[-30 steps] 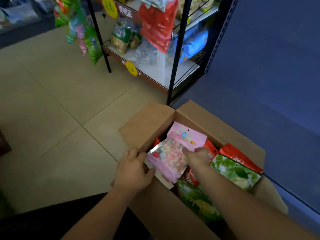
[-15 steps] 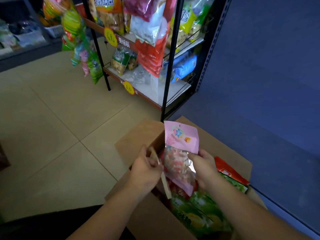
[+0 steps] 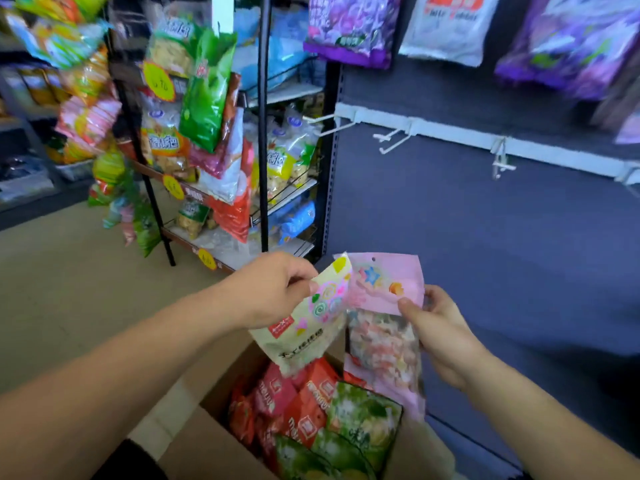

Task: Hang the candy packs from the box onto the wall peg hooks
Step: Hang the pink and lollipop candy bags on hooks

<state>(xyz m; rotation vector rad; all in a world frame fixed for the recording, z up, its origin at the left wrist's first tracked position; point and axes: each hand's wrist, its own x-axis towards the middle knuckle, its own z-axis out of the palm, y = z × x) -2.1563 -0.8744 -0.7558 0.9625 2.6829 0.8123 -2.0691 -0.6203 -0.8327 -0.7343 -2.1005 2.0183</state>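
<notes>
Two grips | left fingers (image 3: 298, 272) pinch cream swirl-print pack (image 3: 309, 327) | right fingers (image 3: 410, 308) pinch pink clear-window pack (image 3: 385, 336)

Above the cardboard box (image 3: 207, 452), plain and matt, the pink candy pack (image 3: 384, 289) is glossy plastic film with a clear lower window; the cream candy pack (image 3: 311, 327) looks duller. Beyond the box, the wall panel (image 3: 485, 237) is matt, its peg hooks (image 3: 501, 163) smooth white.

Left hand (image 3: 273, 289) and right hand (image 3: 438, 327) both pinch.
</notes>
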